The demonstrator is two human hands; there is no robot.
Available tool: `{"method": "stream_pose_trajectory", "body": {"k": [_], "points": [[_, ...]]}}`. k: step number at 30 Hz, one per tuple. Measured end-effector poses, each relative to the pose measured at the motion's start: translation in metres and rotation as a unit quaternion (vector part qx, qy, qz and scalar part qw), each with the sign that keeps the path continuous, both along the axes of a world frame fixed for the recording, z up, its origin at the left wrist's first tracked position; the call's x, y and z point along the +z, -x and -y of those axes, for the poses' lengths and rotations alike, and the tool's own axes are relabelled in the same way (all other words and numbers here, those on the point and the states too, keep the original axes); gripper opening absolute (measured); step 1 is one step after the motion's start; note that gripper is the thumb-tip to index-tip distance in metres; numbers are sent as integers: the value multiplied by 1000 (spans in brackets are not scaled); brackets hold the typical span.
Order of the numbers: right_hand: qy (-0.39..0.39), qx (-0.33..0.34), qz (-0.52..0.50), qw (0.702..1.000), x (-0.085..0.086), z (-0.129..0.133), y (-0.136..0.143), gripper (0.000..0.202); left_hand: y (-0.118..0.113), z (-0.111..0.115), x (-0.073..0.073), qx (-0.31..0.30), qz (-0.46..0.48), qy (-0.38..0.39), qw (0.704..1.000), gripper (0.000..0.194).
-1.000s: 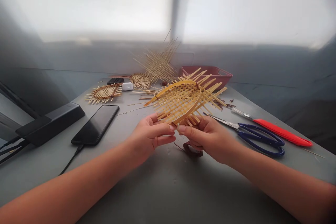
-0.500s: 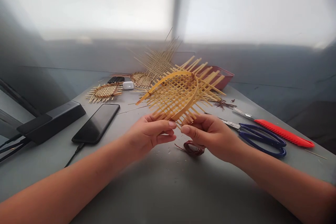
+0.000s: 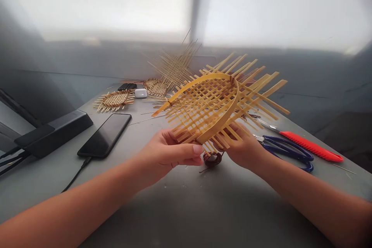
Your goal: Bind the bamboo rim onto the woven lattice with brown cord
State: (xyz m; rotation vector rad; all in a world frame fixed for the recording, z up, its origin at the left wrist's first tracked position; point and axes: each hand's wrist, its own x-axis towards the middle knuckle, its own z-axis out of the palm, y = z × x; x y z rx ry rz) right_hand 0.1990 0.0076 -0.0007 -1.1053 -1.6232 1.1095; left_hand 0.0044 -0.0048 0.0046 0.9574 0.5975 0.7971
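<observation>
A woven bamboo piece with loose strip ends is held tilted above the table. A curved yellow bamboo band lies around its weave, with brown ties on it. My left hand pinches the lower near edge between thumb and fingers. My right hand is behind and under the right side of the weave; its fingers are mostly hidden by the strips, so its grip cannot be made out. A coil of dark red cord rests on the table just below the piece.
Blue-handled scissors and a red-handled knife lie right. A phone, its cable and a black box are left. Farther back are a small woven piece, a white case and a large loose weave.
The woven piece has come closer and turned, its strip ends reaching farther right. My right hand has moved from the near edge to behind the weave. My left hand keeps its pinch.
</observation>
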Motion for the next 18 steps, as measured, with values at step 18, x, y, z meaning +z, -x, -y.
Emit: {"method": "stream_pose_trajectory", "body": {"k": [18], "points": [[-77, 44, 53, 995, -5, -11, -7, 24, -3, -9, -8, 41, 33, 49, 997, 30]]}}
